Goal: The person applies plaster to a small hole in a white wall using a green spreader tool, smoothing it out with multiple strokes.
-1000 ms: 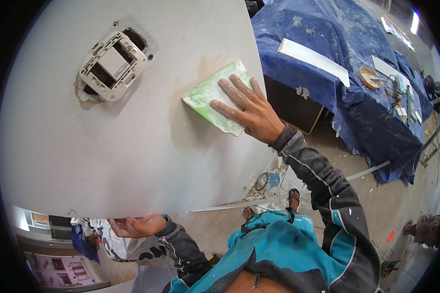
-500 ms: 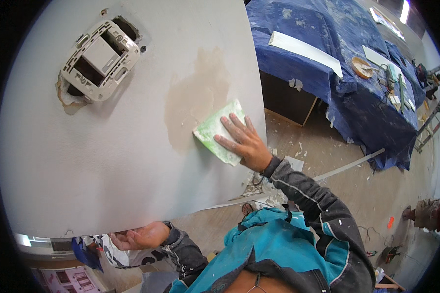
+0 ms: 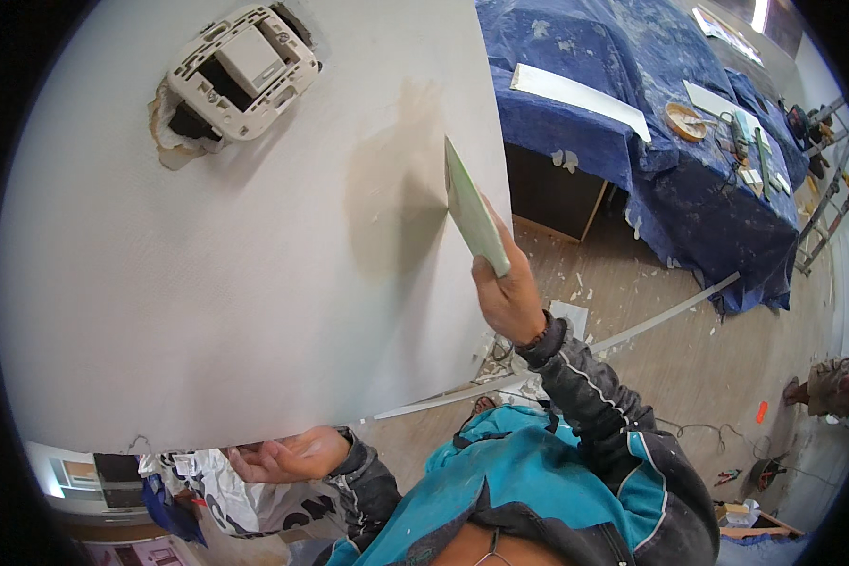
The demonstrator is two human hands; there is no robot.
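Note:
My right hand (image 3: 507,295) grips a pale green sanding pad (image 3: 472,209), tilted nearly edge-on beside a beige patch (image 3: 382,189) on the white wall (image 3: 189,283). A switch frame with one rocker (image 3: 241,71) sits at the upper left of the wall, over a roughly cut hole with broken edges. My left hand (image 3: 292,455) is at the wall's lower edge, palm turned up, fingers loosely curled and apart, with nothing visible in them.
A blue sheet (image 3: 585,47) covers a large piece at upper right, carrying white boards (image 3: 575,94), a bowl (image 3: 684,121) and tools. A ladder (image 3: 825,208), another person's leg (image 3: 821,391) and cables are right. A long strip (image 3: 670,321) crosses the floor. Bags (image 3: 217,491) sit lower left.
My right hand first slid down the beige patch with the pad flat, then turned it up on edge. More of the patch shows. My left hand stays at the lower edge.

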